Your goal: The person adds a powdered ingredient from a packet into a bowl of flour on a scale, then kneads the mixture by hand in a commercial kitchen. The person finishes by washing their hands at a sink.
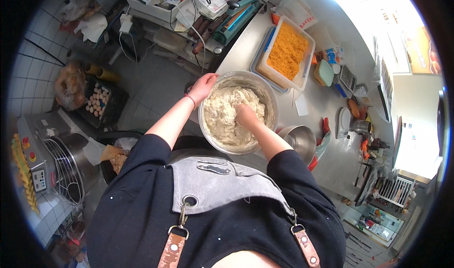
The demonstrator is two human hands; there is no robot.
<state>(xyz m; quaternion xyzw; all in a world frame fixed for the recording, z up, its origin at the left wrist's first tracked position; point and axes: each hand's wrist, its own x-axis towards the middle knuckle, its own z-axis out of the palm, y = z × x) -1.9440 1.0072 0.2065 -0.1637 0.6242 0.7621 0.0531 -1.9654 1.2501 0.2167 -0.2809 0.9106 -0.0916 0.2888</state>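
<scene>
A large metal bowl (270,90) is directly before me, holding a mass of rough, pale, sticky dough (227,106). My left hand (205,86) grips the bowl's rim on its upper left side, a thin red band around the wrist. Into the dough goes my right hand (246,115); its fingers are sunk in and hidden, so I cannot see how they are bent. Wet smears of dough coat the bowl's inner wall.
Beyond the bowl, a plastic tub (299,82) of orange crumbs stands on the steel worktop (244,51). A white scraper (302,105), an empty metal bowl (301,140) and a kitchen scale (343,122) are to the right. Eggs (97,100) fill a crate at left, near a floor mixer (67,161).
</scene>
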